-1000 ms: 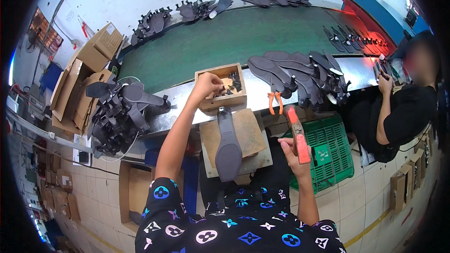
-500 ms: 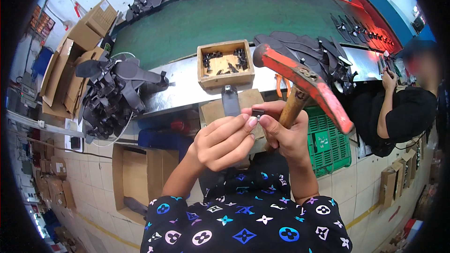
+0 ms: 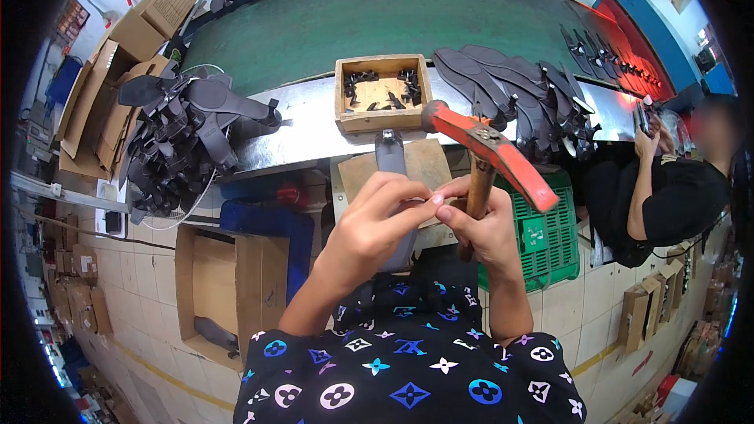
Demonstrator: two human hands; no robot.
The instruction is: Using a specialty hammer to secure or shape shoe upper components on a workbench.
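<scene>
I see right hand (image 3: 488, 228) gripping red-headed hammer (image 3: 488, 153) by wooden handle; left hand (image 3: 375, 224) fingers pinched at right fingertips — item too small to tell. Both above desk's near edge. I'd steady pinch before striking — mind fingertips.

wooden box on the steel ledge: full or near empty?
Near empty. The wooden box has no lid, and its bare floor shows across the middle; only a few small dark pieces lie along its far corners.

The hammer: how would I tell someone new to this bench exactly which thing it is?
Start at the green conveyor belt, come down past the small wooden box on the steel ledge. Just below, the right hand holds the hammer by its wooden handle. Its red head is the only bright thing among dark soles.
</scene>
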